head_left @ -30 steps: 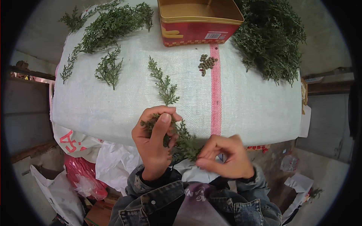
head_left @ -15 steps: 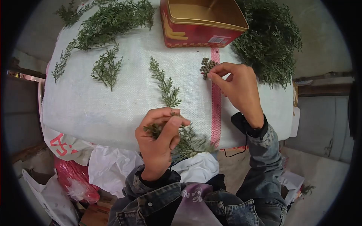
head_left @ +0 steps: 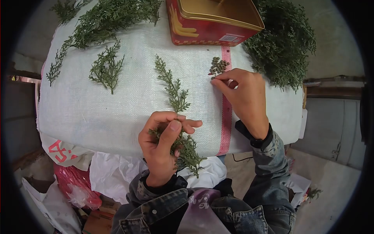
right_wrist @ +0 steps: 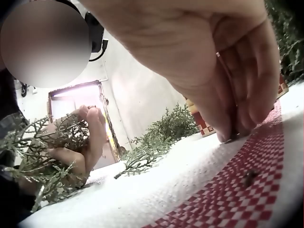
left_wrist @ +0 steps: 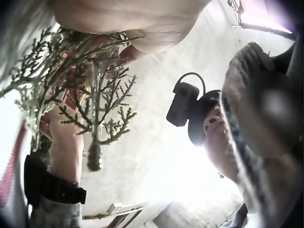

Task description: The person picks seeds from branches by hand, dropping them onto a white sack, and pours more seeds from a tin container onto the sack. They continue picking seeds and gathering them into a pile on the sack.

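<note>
My left hand (head_left: 159, 144) pinches a green conifer sprig (head_left: 191, 154) between thumb and fingers, low over the front edge of the white sack. The sprig's branches fan out below the hand, also in the left wrist view. Another slim sprig (head_left: 171, 85) extends up the sack, its lower end right at my left fingertips. At the red stripe, my right hand (head_left: 247, 91) pinches a small brown cone (head_left: 213, 79) at its fingertips, close down on the sack. Just beyond lies a little pile of similar round brown cones (head_left: 220, 62).
A red and gold tin (head_left: 210, 33) stands open-topped at the back. Dense conifer greenery (head_left: 280, 46) is heaped on the right, with more branches (head_left: 113, 19) at back left and a loose sprig (head_left: 107, 66) nearer. The woven sack (head_left: 128, 105) forms the work surface.
My right hand has left the held sprig and moved up and right to the brown pile, its fingertips now at the pile's near side. The left hand keeps hold of its sprig.
</note>
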{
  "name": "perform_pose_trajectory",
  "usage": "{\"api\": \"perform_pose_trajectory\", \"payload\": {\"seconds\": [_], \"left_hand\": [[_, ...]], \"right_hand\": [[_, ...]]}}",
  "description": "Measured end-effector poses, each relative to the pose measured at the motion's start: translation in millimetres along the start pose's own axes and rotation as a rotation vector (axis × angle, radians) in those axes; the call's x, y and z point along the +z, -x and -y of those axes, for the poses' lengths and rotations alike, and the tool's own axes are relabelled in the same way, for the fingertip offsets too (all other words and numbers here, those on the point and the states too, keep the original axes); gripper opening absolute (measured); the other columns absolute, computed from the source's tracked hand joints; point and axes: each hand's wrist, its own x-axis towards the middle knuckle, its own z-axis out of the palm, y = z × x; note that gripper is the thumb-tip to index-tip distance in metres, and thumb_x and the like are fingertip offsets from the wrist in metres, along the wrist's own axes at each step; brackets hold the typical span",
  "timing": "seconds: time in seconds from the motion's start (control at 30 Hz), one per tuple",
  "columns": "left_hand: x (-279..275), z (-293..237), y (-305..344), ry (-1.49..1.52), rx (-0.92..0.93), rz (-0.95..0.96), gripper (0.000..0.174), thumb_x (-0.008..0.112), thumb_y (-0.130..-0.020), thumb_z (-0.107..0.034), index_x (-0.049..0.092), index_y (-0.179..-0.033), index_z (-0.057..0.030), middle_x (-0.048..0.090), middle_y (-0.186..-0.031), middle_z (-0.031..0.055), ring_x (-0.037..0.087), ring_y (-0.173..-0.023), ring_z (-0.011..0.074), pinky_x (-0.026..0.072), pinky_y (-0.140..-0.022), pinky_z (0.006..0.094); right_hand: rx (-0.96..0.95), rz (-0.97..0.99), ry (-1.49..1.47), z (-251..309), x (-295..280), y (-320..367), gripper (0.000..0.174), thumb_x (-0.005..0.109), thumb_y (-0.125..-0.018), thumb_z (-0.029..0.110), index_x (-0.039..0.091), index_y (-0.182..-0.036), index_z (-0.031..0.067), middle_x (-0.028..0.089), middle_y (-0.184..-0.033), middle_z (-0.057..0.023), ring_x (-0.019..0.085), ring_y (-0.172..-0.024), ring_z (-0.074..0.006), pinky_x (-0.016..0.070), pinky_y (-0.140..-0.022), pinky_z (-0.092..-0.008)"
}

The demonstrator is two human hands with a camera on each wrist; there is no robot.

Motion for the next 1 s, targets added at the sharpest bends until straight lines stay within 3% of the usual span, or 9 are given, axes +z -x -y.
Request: {"api": "perform_pose_trajectory", "payload": {"seconds": [0.13, 0.23, 0.33, 0.37, 0.5, 0.6, 0.8, 0.87, 1.0], "left_hand": [[4, -10, 2, 0.016, -0.098, -0.059, 0.019, 0.056, -0.1, -0.012, 0.061, -0.105, 0.0048, 0.069, -0.084, 0.0133, 0.07, -0.071, 0.017, 0.0338, -0.042, 0.0189], [3, -11, 5, -0.077, -0.068, -0.047, 0.02, 0.054, -0.1, -0.013, 0.061, -0.107, 0.0054, 0.07, -0.086, 0.0147, 0.069, -0.069, 0.0156, 0.0348, -0.043, 0.0188], [6, -11, 8, -0.152, -0.024, -0.037, 0.021, 0.053, -0.101, -0.013, 0.061, -0.108, 0.0056, 0.07, -0.088, 0.016, 0.065, -0.065, 0.0137, 0.0357, -0.044, 0.019], [8, -10, 9, -0.182, 0.001, -0.032, 0.022, 0.052, -0.101, -0.013, 0.06, -0.108, 0.0056, 0.071, -0.088, 0.0167, 0.063, -0.063, 0.0126, 0.0361, -0.045, 0.0193], [21, -16, 12, -0.163, -0.041, -0.035, 0.021, 0.048, -0.102, -0.015, 0.057, -0.107, 0.0043, 0.071, -0.088, 0.0186, 0.055, -0.059, 0.0102, 0.0379, -0.049, 0.0209], [26, -13, 16, -0.131, -0.042, -0.025, 0.02, 0.044, -0.102, -0.015, 0.053, -0.105, 0.0027, 0.07, -0.086, 0.02, 0.05, -0.057, 0.0098, 0.0388, -0.052, 0.0223], [33, -9, 24, -0.087, 0.041, -0.005, 0.016, 0.035, -0.102, -0.014, 0.044, -0.102, -0.0013, 0.068, -0.082, 0.0235, 0.045, -0.058, 0.0107, 0.0398, -0.058, 0.0246], [34, -10, 27, -0.117, 0.038, -0.001, 0.015, 0.036, -0.102, -0.014, 0.044, -0.102, -0.0015, 0.068, -0.082, 0.0239, 0.045, -0.058, 0.0105, 0.0396, -0.058, 0.0245], [35, -8, 33, -0.211, 0.078, 0.009, 0.013, 0.041, -0.102, -0.015, 0.043, -0.102, -0.0025, 0.067, -0.078, 0.0215, 0.046, -0.058, 0.0098, 0.0383, -0.056, 0.0234]], "right_hand": [[-0.057, 0.029, -0.004, -6, -3, 0, 0.009, 0.075, -0.081, 0.007, 0.076, -0.088, 0.0016, 0.072, -0.08, -0.0129, 0.07, -0.067, -0.0186, 0.0527, -0.061, -0.028], [-0.119, 0.078, -0.065, -9, -9, -5, 0.009, 0.074, -0.082, 0.004, 0.075, -0.09, 0.0004, 0.073, -0.083, -0.012, 0.07, -0.071, -0.0169, 0.0535, -0.064, -0.0271], [0.111, 0.225, -0.52, 0, -24, 7, 0.012, 0.072, -0.084, 0.001, 0.073, -0.095, -0.0034, 0.073, -0.086, -0.0109, 0.07, -0.074, -0.0152, 0.0546, -0.066, -0.0269], [0.106, 0.23, -0.523, 5, -28, 13, 0.012, 0.072, -0.084, 0.001, 0.073, -0.095, -0.0034, 0.073, -0.086, -0.0109, 0.07, -0.074, -0.0152, 0.0546, -0.066, -0.0269], [0.125, 0.145, -0.841, 25, -41, 50, 0.014, 0.069, -0.087, -0.002, 0.069, -0.1, -0.0067, 0.073, -0.087, -0.0121, 0.07, -0.077, -0.0157, 0.0564, -0.069, -0.0276], [0.145, -0.051, -1.023, 31, -43, 67, 0.014, 0.065, -0.088, -0.001, 0.064, -0.101, -0.0078, 0.072, -0.085, -0.0163, 0.07, -0.076, -0.0179, 0.0579, -0.07, -0.0295], [0.266, 0.035, -1.308, 29, -25, 84, 0.014, 0.061, -0.089, 0.003, 0.061, -0.1, -0.0062, 0.071, -0.084, -0.0181, 0.071, -0.072, -0.0196, 0.0592, -0.069, -0.031], [0.318, 0.102, -1.438, 31, -19, 86, 0.015, 0.061, -0.089, 0.005, 0.06, -0.1, -0.0053, 0.071, -0.084, -0.0188, 0.07, -0.071, -0.0204, 0.0593, -0.069, -0.0312], [0.313, 0.029, -1.525, 33, -15, 92, 0.015, 0.061, -0.088, 0.006, 0.058, -0.1, -0.0041, 0.07, -0.083, -0.0191, 0.07, -0.07, -0.0207, 0.0592, -0.067, -0.0305]]}}
